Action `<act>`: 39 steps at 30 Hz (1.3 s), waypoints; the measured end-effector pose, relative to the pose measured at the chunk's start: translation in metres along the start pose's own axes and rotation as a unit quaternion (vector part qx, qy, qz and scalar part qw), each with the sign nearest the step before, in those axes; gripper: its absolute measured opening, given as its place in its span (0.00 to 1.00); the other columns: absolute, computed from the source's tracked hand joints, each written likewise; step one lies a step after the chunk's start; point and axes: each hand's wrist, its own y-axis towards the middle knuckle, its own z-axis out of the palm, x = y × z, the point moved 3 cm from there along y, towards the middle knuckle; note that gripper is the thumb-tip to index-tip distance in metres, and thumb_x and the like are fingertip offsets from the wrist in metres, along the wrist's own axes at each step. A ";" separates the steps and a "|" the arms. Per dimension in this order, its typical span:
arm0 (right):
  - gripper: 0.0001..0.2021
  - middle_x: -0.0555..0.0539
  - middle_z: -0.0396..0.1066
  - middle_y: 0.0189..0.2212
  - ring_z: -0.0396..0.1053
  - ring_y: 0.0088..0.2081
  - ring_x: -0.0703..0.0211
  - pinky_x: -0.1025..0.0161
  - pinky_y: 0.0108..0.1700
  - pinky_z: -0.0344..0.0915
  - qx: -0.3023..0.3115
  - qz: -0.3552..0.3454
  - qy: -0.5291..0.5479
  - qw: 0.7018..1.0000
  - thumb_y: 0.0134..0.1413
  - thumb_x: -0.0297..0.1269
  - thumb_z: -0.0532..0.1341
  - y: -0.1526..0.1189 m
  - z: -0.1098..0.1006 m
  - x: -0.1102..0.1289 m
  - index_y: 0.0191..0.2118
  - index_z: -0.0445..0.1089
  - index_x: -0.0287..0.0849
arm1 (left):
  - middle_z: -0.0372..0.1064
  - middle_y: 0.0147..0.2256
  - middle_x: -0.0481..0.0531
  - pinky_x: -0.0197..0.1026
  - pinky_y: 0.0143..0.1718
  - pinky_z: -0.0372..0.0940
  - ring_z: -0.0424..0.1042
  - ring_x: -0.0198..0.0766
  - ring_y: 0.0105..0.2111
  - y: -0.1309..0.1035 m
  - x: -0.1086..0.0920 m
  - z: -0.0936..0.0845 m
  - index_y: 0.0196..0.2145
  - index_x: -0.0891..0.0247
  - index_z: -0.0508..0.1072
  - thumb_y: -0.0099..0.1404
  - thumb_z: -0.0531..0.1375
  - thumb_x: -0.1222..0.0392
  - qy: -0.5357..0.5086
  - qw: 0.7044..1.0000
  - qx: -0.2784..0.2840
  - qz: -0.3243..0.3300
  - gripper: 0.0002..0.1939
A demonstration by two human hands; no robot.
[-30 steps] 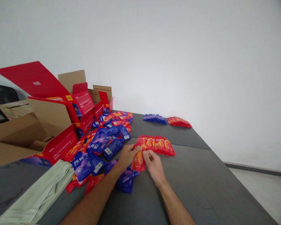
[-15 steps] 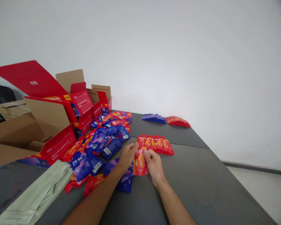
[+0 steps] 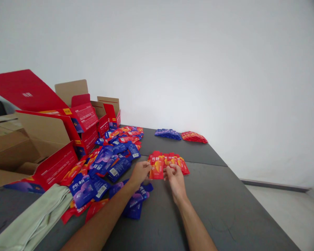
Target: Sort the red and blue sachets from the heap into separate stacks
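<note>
A red packet with white characters and an orange fruit print lies at the left end of an overlapping row of red packets. At its left edge, my left hand pinches it between thumb and fingers. My right hand is at the packet's lower right edge, fingers curled; whether it grips the packet or only touches it is unclear. Left of my hands spreads a loose pile of blue packets and red packets.
Open red cardboard boxes stand on the left of the dark table. A light green cloth lies in front of them. Farther back are a fanned blue stack and a fanned red stack, near the wall.
The red packet between my hands has moved up and away, onto the left end of the row. My right hand's fingers have shifted off its front face. The view has turned slightly right.
</note>
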 end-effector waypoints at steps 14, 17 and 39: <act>0.22 0.42 0.59 0.62 0.45 0.66 0.43 0.44 0.63 0.47 -0.099 -0.239 -0.549 0.795 0.51 0.31 0.58 0.030 -0.034 -0.015 0.53 0.70 0.42 | 0.78 0.32 0.55 0.35 0.36 0.66 0.76 0.38 0.34 0.085 0.004 0.031 0.33 0.68 0.79 0.58 0.59 0.68 0.241 0.961 -0.105 0.086 0.08; 0.20 0.44 0.58 0.63 0.41 0.67 0.45 0.43 0.64 0.42 -0.070 -0.221 -0.569 0.789 0.56 0.34 0.57 0.033 -0.030 -0.024 0.55 0.69 0.46 | 0.78 0.35 0.55 0.35 0.38 0.66 0.76 0.37 0.35 0.094 0.009 0.036 0.35 0.67 0.79 0.59 0.59 0.68 0.268 0.955 -0.103 0.081 0.09; 0.21 0.44 0.58 0.63 0.45 0.67 0.49 0.40 0.64 0.40 -0.053 -0.097 -0.574 0.811 0.61 0.38 0.53 0.039 -0.032 -0.033 0.59 0.65 0.48 | 0.77 0.35 0.58 0.37 0.42 0.63 0.74 0.39 0.37 0.090 0.005 0.064 0.33 0.63 0.79 0.65 0.54 0.59 0.465 0.878 -0.058 0.093 0.14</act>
